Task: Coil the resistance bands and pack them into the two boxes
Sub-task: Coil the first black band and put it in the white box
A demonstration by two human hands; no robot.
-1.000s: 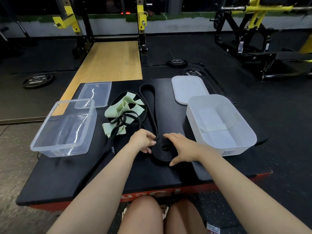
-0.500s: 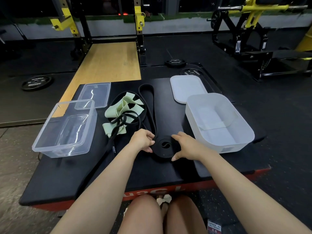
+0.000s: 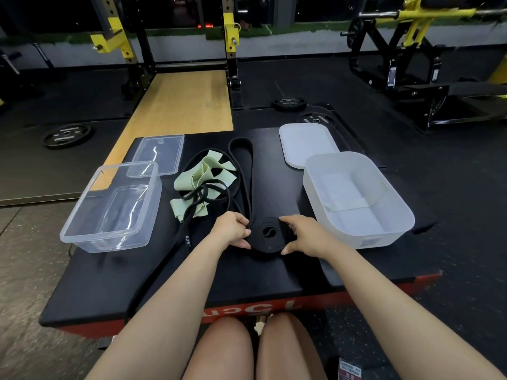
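Now both hands' fingers (image 3: 244, 221) grip one coiled black band (image 3: 266, 233) between two boxes (image 3: 359, 198).

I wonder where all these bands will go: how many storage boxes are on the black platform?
2. The clear box sits at the left, its clear lid behind it. The white box sits at the right, its white lid behind it. Both look empty.

Both hands (image 3: 274, 233) seemingly grip the black coil (image 3: 266, 237).

Weight plates (image 3: 67, 135) on floor; yellow-black rack (image 3: 230, 37) behind wooden platform (image 3: 181, 105).
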